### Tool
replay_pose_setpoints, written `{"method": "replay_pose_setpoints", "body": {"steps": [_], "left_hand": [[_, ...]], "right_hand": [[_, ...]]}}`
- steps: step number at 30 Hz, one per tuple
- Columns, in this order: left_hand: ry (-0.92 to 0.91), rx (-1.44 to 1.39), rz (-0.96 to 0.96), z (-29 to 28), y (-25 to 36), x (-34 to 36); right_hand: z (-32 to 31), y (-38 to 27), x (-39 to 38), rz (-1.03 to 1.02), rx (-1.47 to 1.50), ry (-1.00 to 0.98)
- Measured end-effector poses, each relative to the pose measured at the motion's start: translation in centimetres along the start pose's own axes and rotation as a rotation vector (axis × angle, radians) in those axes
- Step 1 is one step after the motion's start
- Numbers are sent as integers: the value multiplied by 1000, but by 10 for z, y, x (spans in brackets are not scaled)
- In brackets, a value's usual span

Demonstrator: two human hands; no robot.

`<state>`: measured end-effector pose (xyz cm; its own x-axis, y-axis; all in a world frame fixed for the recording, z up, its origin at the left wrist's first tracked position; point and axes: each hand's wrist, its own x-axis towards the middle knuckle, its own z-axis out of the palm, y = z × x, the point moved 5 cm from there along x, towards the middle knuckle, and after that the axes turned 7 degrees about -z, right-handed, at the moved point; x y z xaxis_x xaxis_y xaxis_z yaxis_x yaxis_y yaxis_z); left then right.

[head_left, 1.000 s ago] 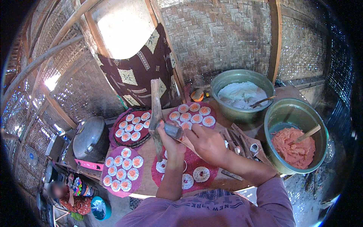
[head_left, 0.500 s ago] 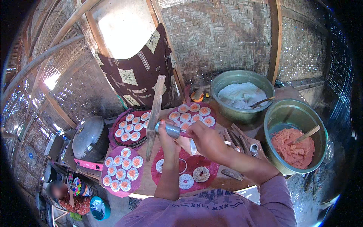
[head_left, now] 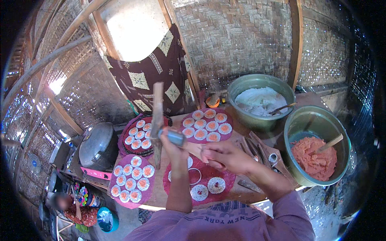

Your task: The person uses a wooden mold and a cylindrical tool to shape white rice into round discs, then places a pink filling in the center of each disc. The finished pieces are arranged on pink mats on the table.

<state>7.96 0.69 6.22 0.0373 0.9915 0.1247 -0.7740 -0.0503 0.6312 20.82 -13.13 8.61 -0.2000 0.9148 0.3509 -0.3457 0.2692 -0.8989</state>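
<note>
Above the near mat, my left hand [head_left: 172, 149] is wrapped round a short metal cylinder [head_left: 175, 138]. A rough wooden bar [head_left: 158, 116] stands crosswise at the cylinder's left end. To its right, my right hand [head_left: 225, 158] is closed on a pale wooden piece [head_left: 194, 149] that reaches toward my left hand; its far end is hidden there. Below both hands lies a dark pink round mat [head_left: 177, 190] with white speckled discs [head_left: 199, 193] and a thin white ring [head_left: 195, 176]. One disc [head_left: 216, 185] has a dark reddish middle.
Pink mats of orange-topped white discs lie at the near left [head_left: 130, 183], far left [head_left: 138, 133] and beyond my hands [head_left: 208, 125]. At right stand basins of white mass [head_left: 261, 99] and orange mass [head_left: 313, 154]. Wooden sticks [head_left: 261, 150] lie nearby; a lidded pot [head_left: 96, 144] and a person [head_left: 82, 215] are left.
My right hand has moved down from the cylinder's right end and now grips the pale wooden piece. The cylinder and wooden bar have shifted slightly left, and the bar stands straighter.
</note>
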Motion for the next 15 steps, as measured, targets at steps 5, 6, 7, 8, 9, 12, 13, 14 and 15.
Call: {"method": "replay_pose_setpoints", "body": {"steps": [5, 6, 7, 8, 9, 12, 13, 14, 15], "left_hand": [[17, -120, -159, -15, 13, 17], [-54, -130, -146, -12, 12, 15], [-64, -124, -141, -10, 8, 11], [-105, -99, -129, -6, 5, 7], [-77, -120, -147, -4, 0, 3], [-77, -128, -189, 6, -4, -7], [-77, -141, -206, 8, -5, -10], [-87, -126, -197, 11, -3, -11], [-81, -155, -228, 12, -3, -12]], "right_hand": [[-4, -52, -11, -509, -1002, 379], [2, -52, -6, -576, -1095, 343], [5, -48, -3, -578, -1148, 321], [10, -41, 0, -563, -1188, 322], [14, -34, 3, -540, -1227, 300], [17, -20, 10, -507, -1381, 364], [18, -18, 11, -516, -1413, 394], [18, -16, 11, -513, -1414, 378], [18, -15, 12, -527, -1414, 379]]}}
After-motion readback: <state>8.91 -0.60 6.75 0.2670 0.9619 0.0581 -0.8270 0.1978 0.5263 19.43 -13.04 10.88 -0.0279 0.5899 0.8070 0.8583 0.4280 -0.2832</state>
